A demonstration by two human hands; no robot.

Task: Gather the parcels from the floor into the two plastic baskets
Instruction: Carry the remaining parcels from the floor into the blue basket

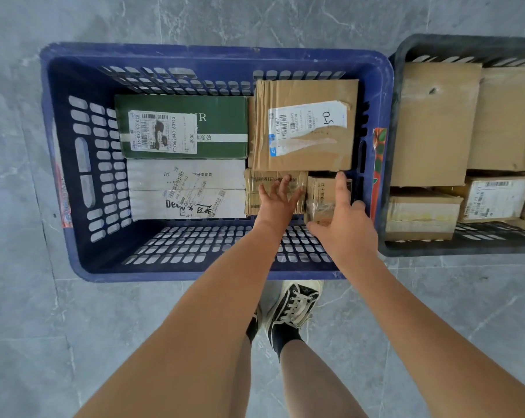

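Observation:
A blue plastic basket (62,164) on the floor holds a green parcel (219,128), white parcels (152,179), a large brown parcel (312,146) and two small taped brown parcels. My left hand (278,203) lies flat with straight fingers on the left small parcel (255,182). My right hand (342,224) grips the right small parcel (321,194), thumb on its near edge, fingers over its far and right sides. A black basket (397,61) to the right holds several brown parcels (433,122).
Grey marbled floor tiles (20,297) surround both baskets, which stand side by side and touch. My feet in black-and-white sneakers (294,306) stand just before the blue basket's near rim.

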